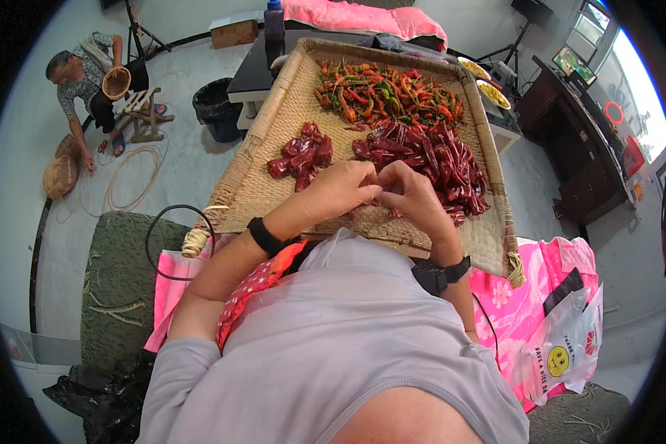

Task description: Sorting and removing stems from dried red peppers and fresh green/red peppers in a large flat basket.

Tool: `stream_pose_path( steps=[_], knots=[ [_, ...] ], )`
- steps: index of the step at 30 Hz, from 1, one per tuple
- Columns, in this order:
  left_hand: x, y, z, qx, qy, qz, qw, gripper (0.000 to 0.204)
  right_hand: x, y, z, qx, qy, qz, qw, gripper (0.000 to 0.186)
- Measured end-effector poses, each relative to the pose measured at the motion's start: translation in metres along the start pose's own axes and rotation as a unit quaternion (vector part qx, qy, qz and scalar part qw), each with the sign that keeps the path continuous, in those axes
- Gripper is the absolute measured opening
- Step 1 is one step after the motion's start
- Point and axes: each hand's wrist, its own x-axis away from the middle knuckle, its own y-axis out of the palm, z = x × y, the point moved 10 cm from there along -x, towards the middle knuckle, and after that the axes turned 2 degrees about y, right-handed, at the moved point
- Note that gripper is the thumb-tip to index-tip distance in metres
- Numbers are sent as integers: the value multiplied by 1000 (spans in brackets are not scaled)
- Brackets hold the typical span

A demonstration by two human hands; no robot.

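Both of my hands meet over the near part of a large woven tray [266, 159]. My left hand [342, 186] is closed in a pinch, its fingertips close to those of my right hand [414, 196], which is pinched too. Whatever lies between the fingers is too small or hidden to make out. A large pile of dark red dried chili peppers [440, 152] lies just beyond and right of my right hand. A smaller cluster of dried red chilies [303, 153] sits beyond my left hand. Orange, red and green small chilies [392, 92] spread along the tray's far side.
A dark table [255, 74] with a bottle [274, 22] stands beyond the tray. Left of it is a black-lined bin [218, 107]. At the far left a person [89, 81] bends down, holding a basket [116, 83]. A plastic bag [562, 355] lies on pink cloth at right.
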Motion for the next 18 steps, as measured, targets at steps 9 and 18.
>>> stream_pose_path(
  steps=[9,18],
  knots=[
    [-2,-55,-21,-77,-27,159,984,15,-15,-37,3,132,-52,137,980,31],
    [16,-94,-47,-266,-186,141,935,37,-57,-10,19,418,-55,77,904,36]
  ],
)
